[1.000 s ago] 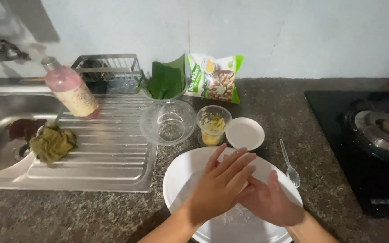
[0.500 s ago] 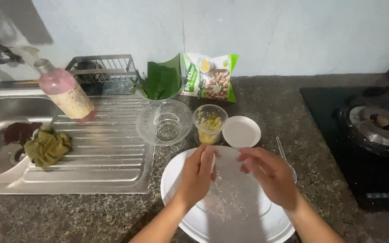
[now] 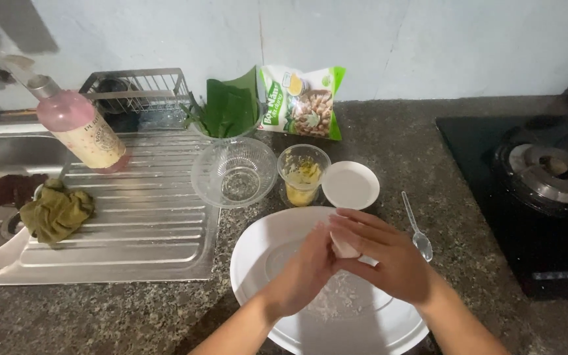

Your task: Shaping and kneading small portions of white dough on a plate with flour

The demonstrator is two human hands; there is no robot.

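The person is shaping a small pale lump of dough between both hands over a large white plate, and this pressing or rolling step looks to be in hand. The left hand comes up from six o'clock with its fingers curled against the lump's near side. The right hand lies across it from four o'clock, fingers closed over the top, so only a bit of the lump shows between them. Loose white flour or crumbs lie on the plate beneath the hands.

From the plate, a small white saucer sits at twelve o'clock, a clear cup with yellow filling just beside it at eleven, and an empty clear glass bowl further toward ten. A clear plastic spoon lies on the tabletop at two o'clock. Folded green leaves stand at the back.

As a judgement, the next move calls for steady, even pressure with the lump kept over the plate, so that crumbs fall there and not on the tabletop.
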